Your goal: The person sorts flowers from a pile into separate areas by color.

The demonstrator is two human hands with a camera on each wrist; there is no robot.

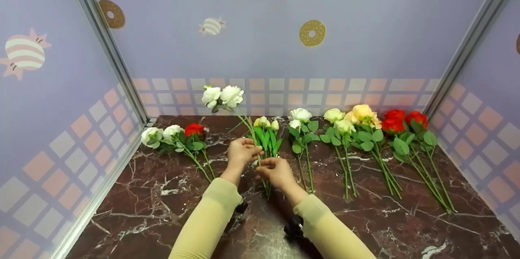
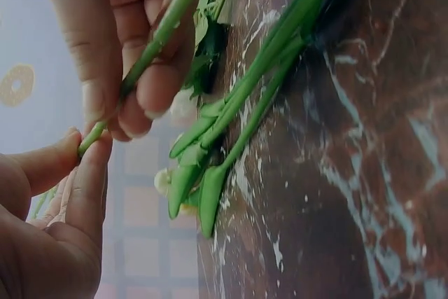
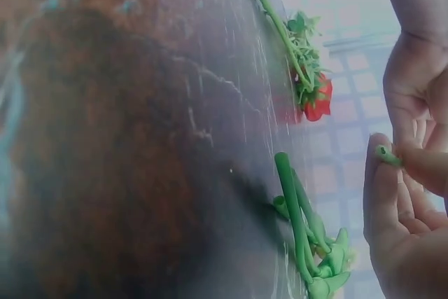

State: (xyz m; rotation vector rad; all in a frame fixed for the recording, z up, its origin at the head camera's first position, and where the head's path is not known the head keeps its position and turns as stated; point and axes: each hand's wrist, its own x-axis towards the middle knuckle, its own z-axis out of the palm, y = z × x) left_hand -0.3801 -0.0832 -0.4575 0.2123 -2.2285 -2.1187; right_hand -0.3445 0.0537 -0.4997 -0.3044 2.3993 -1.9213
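Note:
My left hand (image 1: 242, 153) pinches the green stem (image 2: 159, 41) of a white peony spray (image 1: 232, 96) between thumb and fingers. Below it on the same stem, close to the cut end, my right hand (image 1: 278, 173) also pinches with thumb and fingertips. The spray is raised off the table and tilts to the left, with two white blooms and a small bud at its top. Behind the hands lies a bunch of pale yellow tulips (image 1: 266, 139) with green leaves, its stems partly hidden by the hands.
On the dark marbled table (image 1: 154, 218), white flowers (image 1: 172, 132) and a red rose (image 1: 194, 130) lie at left. To the right are white roses (image 1: 300, 114), pale yellow roses (image 1: 344, 126), peach roses (image 1: 363, 115) and red roses (image 1: 393, 121). Patterned walls enclose the table.

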